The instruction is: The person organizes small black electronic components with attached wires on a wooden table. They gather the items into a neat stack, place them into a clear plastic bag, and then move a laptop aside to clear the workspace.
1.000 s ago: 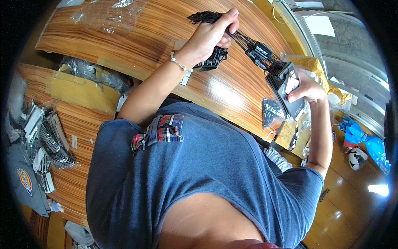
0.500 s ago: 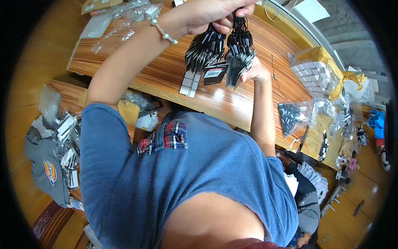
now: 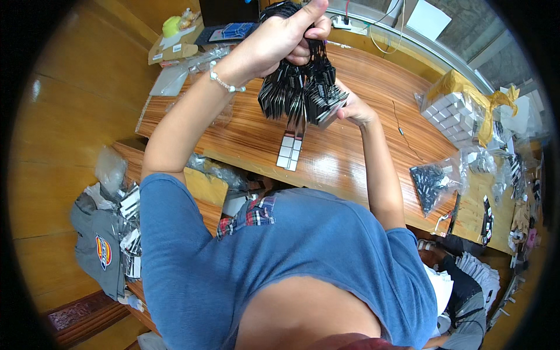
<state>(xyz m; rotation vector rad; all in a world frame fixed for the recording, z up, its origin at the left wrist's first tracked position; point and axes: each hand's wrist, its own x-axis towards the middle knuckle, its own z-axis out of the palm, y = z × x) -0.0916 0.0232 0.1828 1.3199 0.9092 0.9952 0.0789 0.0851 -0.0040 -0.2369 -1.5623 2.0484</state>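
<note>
My left hand point(image 3: 290, 42), with a beaded bracelet at its wrist, is closed around the black strings of a thick bunch of hang tags point(image 3: 283, 96). The tags dangle below the fist over the table, fanned out in black stacks with pale edges. At the bunch's lower right side, my right hand point(image 3: 357, 111) pinches some of the tags, its thumb on their edges; the other fingers are partly hidden behind them. Just under the bunch is a card with white rectangles point(image 3: 289, 151); whether it hangs from the tags or lies on the table, I cannot tell.
The wood-grain table point(image 3: 326, 153) spans the front. On its right are a yellow-wrapped pack of white boxes point(image 3: 452, 111) and a clear bag of black items point(image 3: 430, 182). Plastic bags lie at the left. A grey garment point(image 3: 96, 245) sits lower left; another person point(image 3: 466, 303) is lower right.
The view has shifted, showing more of the table's far side. The tag bunch has gathered closer together, and the single black tag with a white label no longer shows. Both hands still hold the bunch.
</note>
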